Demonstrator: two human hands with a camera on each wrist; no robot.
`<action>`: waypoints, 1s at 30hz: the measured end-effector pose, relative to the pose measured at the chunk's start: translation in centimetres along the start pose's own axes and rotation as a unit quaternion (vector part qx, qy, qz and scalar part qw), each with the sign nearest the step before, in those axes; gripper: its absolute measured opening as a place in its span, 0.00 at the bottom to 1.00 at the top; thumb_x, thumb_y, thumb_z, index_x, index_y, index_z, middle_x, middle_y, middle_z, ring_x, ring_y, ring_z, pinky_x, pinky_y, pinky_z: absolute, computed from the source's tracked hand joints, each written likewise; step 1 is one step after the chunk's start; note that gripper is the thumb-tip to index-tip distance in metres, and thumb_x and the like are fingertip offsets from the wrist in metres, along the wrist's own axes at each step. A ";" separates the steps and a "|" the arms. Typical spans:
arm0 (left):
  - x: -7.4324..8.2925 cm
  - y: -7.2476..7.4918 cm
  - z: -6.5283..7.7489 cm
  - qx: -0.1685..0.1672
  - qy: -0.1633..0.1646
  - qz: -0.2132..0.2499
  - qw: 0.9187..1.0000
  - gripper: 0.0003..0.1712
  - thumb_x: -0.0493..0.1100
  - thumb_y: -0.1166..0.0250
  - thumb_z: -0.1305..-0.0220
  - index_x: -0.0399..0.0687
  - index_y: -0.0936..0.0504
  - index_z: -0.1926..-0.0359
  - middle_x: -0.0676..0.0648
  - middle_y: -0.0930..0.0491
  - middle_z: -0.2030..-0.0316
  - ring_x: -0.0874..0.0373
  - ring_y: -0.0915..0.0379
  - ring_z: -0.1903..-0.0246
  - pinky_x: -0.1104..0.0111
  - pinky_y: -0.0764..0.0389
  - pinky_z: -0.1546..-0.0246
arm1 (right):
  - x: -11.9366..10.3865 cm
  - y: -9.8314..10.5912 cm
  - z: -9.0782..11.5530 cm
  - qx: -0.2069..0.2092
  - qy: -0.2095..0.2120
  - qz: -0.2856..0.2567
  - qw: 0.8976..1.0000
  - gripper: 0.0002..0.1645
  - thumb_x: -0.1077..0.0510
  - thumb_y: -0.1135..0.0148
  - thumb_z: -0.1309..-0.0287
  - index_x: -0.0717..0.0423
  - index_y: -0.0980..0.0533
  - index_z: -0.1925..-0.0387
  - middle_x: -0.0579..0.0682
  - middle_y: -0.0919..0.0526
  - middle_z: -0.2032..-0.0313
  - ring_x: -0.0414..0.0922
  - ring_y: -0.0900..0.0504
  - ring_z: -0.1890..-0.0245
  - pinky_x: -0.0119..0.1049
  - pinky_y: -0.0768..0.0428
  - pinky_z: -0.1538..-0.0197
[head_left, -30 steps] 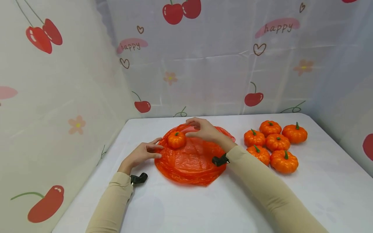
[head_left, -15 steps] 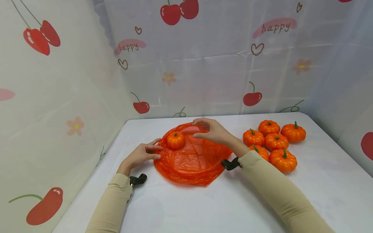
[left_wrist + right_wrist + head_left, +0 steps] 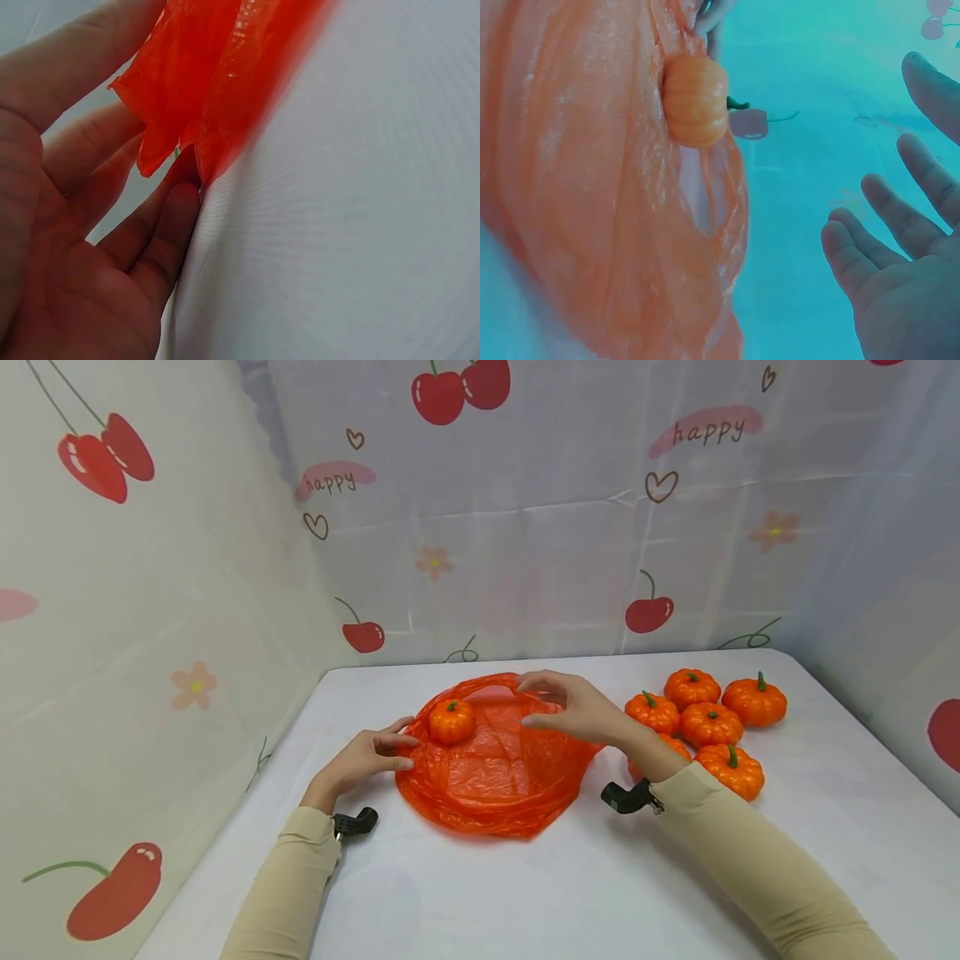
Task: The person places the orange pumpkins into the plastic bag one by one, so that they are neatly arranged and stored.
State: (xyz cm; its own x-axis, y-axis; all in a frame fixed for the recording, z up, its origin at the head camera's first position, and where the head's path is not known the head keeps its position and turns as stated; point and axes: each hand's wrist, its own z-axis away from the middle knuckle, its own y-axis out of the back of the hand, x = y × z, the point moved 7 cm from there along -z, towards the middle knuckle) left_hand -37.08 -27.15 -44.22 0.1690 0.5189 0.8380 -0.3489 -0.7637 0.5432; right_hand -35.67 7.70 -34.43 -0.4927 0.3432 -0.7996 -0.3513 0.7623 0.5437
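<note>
Pumpkin (image 3: 452, 722) on an orange bag (image 3: 491, 777)
Left hand (image 3: 360, 762) at the bag's edge, fingers loose; right hand (image 3: 588, 710) hovers empty, fingers parted.

The bag (image 3: 487, 768) looks to me like thin plastic, glossy and wrinkled. The pumpkins (image 3: 711, 725) have a smooth, shiny skin. The sleeves (image 3: 757, 864) are of matt cloth; the worktop (image 3: 480, 893) looks matt also.

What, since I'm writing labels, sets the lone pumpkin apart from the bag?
The lone pumpkin is round and ribbed, while the bag lies spread in crinkled folds. The pumpkin is opaque, with a green stem; the bag is thin and partly see-through. The bag spreads much wider than the pumpkin. Both are shiny and orange, the bag redder.
</note>
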 end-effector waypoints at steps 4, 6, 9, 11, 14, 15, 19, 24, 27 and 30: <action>0.1 0.0 -0.1 0.000 -0.002 -0.004 1.000 0.27 0.54 0.23 0.41 0.56 0.13 0.41 0.55 0.40 0.21 0.46 0.52 0.19 0.45 0.41 0.23 | 0.1 0.5 1.2 -0.005 0.007 0.014 1.000 0.28 0.50 0.23 0.42 0.45 0.22 0.41 0.49 0.23 0.32 0.54 0.29 0.27 0.59 0.29 0.28; 0.1 0.0 -0.1 0.000 -0.002 -0.005 1.000 0.27 0.54 0.23 0.41 0.56 0.13 0.41 0.55 0.40 0.21 0.46 0.52 0.19 0.45 0.41 0.23 | 0.4 0.7 1.8 -0.008 0.006 0.018 1.000 0.29 0.49 0.23 0.42 0.45 0.23 0.41 0.48 0.23 0.32 0.54 0.29 0.27 0.59 0.29 0.28; 0.1 0.1 -0.1 0.002 0.000 -0.007 1.000 0.27 0.54 0.23 0.41 0.56 0.13 0.41 0.56 0.40 0.21 0.46 0.52 0.19 0.45 0.41 0.22 | 0.5 1.0 2.8 -0.009 0.006 0.020 1.000 0.30 0.48 0.23 0.43 0.45 0.23 0.40 0.47 0.23 0.33 0.53 0.30 0.27 0.59 0.30 0.27; 0.0 0.0 -0.1 0.002 0.002 -0.004 1.000 0.27 0.54 0.23 0.41 0.57 0.13 0.41 0.56 0.40 0.21 0.46 0.52 0.19 0.45 0.41 0.22 | 0.4 1.3 3.5 -0.009 0.004 0.018 1.000 0.30 0.48 0.23 0.43 0.45 0.23 0.40 0.48 0.23 0.33 0.54 0.31 0.26 0.59 0.30 0.27; 0.0 0.0 0.0 0.001 0.001 -0.003 1.000 0.27 0.53 0.23 0.41 0.56 0.14 0.41 0.56 0.40 0.21 0.45 0.52 0.19 0.45 0.42 0.22 | 0.3 1.7 4.4 -0.006 0.005 0.019 1.000 0.29 0.49 0.23 0.42 0.44 0.23 0.40 0.49 0.23 0.32 0.54 0.31 0.26 0.60 0.30 0.27; 0.0 0.0 -0.1 0.001 0.001 -0.003 1.000 0.27 0.53 0.23 0.40 0.56 0.14 0.41 0.56 0.40 0.21 0.45 0.52 0.19 0.45 0.42 0.22 | 0.3 1.9 4.7 -0.006 0.004 0.019 1.000 0.29 0.50 0.24 0.42 0.44 0.23 0.40 0.49 0.23 0.32 0.54 0.31 0.26 0.60 0.30 0.27; 0.2 0.1 -0.1 0.004 -0.003 -0.007 1.000 0.27 0.53 0.23 0.41 0.55 0.13 0.41 0.56 0.39 0.21 0.46 0.51 0.19 0.45 0.42 0.22 | 0.5 2.7 5.9 -0.003 0.002 0.021 1.000 0.28 0.51 0.24 0.41 0.42 0.23 0.40 0.46 0.23 0.32 0.53 0.31 0.26 0.60 0.30 0.27; 0.1 0.1 -0.1 0.004 -0.001 -0.008 1.000 0.28 0.54 0.23 0.41 0.55 0.14 0.40 0.56 0.39 0.21 0.47 0.51 0.19 0.46 0.43 0.21 | 0.9 3.7 7.5 0.005 -0.005 0.034 0.999 0.27 0.52 0.24 0.41 0.41 0.23 0.41 0.44 0.23 0.33 0.51 0.31 0.27 0.60 0.30 0.28; 0.0 0.1 -0.1 0.005 0.000 -0.009 1.000 0.28 0.54 0.23 0.42 0.55 0.14 0.40 0.56 0.39 0.21 0.47 0.51 0.19 0.46 0.44 0.21 | 1.0 4.4 8.2 0.013 -0.006 0.059 0.998 0.27 0.52 0.24 0.41 0.40 0.23 0.41 0.42 0.22 0.34 0.48 0.29 0.28 0.56 0.27 0.29; -0.1 0.0 -0.1 0.005 0.001 -0.007 1.000 0.28 0.54 0.23 0.42 0.55 0.14 0.40 0.56 0.39 0.21 0.47 0.52 0.19 0.46 0.45 0.21 | 1.2 5.2 9.0 0.019 -0.016 0.078 0.997 0.29 0.49 0.24 0.42 0.39 0.23 0.40 0.41 0.23 0.33 0.46 0.27 0.30 0.52 0.25 0.30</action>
State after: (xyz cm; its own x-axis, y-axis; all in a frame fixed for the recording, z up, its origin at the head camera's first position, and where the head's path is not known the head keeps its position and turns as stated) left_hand -37.22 -27.21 -44.32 0.1721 0.5311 0.8296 -0.3375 -0.7594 0.5562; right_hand -30.90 17.05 -34.90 -0.5127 0.4766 -0.7142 -0.2415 0.7182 0.6526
